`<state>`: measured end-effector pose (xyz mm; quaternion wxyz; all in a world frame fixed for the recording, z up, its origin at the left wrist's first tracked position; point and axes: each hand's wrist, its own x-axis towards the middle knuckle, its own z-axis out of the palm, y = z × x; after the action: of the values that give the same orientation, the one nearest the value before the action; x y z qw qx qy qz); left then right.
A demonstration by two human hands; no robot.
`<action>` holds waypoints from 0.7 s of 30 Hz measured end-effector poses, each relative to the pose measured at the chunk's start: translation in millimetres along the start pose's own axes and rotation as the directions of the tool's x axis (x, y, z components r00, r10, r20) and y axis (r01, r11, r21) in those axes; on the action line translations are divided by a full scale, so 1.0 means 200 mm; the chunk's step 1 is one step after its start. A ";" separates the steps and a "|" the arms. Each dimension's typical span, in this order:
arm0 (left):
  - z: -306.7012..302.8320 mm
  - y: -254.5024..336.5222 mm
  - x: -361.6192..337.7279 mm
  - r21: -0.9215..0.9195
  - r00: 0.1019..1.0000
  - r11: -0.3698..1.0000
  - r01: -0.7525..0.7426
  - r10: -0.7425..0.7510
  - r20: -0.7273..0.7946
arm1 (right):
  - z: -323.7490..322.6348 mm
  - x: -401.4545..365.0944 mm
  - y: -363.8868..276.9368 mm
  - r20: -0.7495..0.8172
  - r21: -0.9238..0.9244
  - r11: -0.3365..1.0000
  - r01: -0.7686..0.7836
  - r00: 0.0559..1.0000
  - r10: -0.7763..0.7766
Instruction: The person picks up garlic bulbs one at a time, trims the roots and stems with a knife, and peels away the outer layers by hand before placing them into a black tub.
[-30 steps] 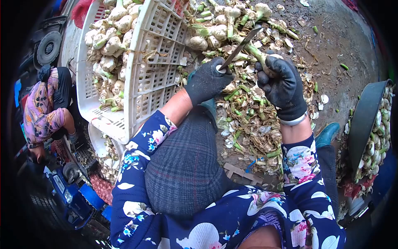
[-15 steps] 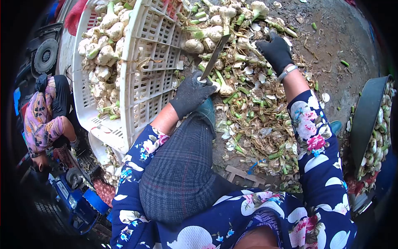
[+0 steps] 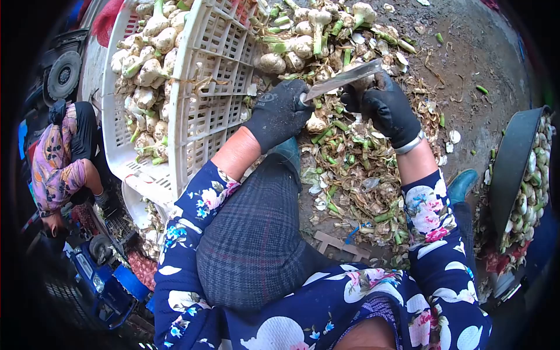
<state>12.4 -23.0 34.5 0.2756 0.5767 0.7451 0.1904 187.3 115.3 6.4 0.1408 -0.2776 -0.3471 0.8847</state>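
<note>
My left hand (image 3: 279, 114), in a dark glove, is closed around the handle of a knife (image 3: 344, 80). Its long blade reaches across toward my right hand (image 3: 392, 112), also gloved. The fingers of that hand are curled around a garlic bulb (image 3: 364, 86), largely hidden by blade and glove. Beneath both hands spreads a heap of dry garlic skins and cut green stalks (image 3: 361, 169). One loose garlic bulb (image 3: 316, 123) lies on it between my hands, and whole bulbs with stems (image 3: 300, 46) are piled just beyond.
At left stands a white plastic crate (image 3: 201, 111) full of trimmed garlic. A dark tub (image 3: 516, 169) of bulbs leans at the right. Another person (image 3: 64, 157) bends low at far left, near a blue vehicle (image 3: 93, 274). A cardboard piece (image 3: 338, 248) lies by my legs.
The knife has swung from pointing up and away to lying across toward the right. My right hand has drawn back from the pile, closer to the blade, with a bulb in its fingers.
</note>
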 end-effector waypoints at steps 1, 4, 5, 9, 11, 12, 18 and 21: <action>0.00 0.01 -0.01 -0.001 1.000 1.000 0.001 -0.001 0.001 | 0.02 -0.03 -0.01 -0.012 -0.272 0.962 0.039 0.999 -0.044; 0.00 0.04 -0.04 0.194 0.995 0.977 -0.091 0.097 -0.025 | 0.00 -0.09 -0.02 0.180 -0.701 0.631 0.334 0.938 -0.296; -0.01 0.05 -0.05 0.188 0.995 0.978 -0.089 0.095 -0.025 | 0.02 -0.11 -0.05 0.029 -0.520 0.835 0.179 0.981 -0.192; -0.03 0.11 -0.03 0.232 0.986 0.959 -0.162 0.165 0.006 | 0.07 -0.15 -0.03 -0.138 -0.221 0.963 0.151 0.973 -0.184; -0.04 0.14 -0.02 0.246 0.986 0.956 -0.161 0.164 0.007 | 0.03 -0.15 -0.02 -0.121 -0.385 0.912 0.143 0.972 -0.203; -0.05 0.15 -0.02 0.245 0.987 0.956 -0.160 0.163 0.009 | 0.01 -0.16 -0.01 -0.090 -0.479 0.869 0.122 0.978 -0.187; -0.05 0.18 -0.02 0.253 0.980 0.947 -0.197 0.195 0.033 | -0.09 -0.15 0.07 0.026 -0.576 0.756 0.312 0.931 -0.365; -0.05 0.19 -0.02 0.255 0.977 0.944 -0.210 0.207 0.040 | -0.10 -0.15 0.07 0.039 -0.596 0.747 0.294 0.940 -0.339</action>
<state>34.8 -17.1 65.5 0.1813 0.6844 0.6965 0.1166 222.6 103.2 -4.0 0.2068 -0.2762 -0.6428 0.6839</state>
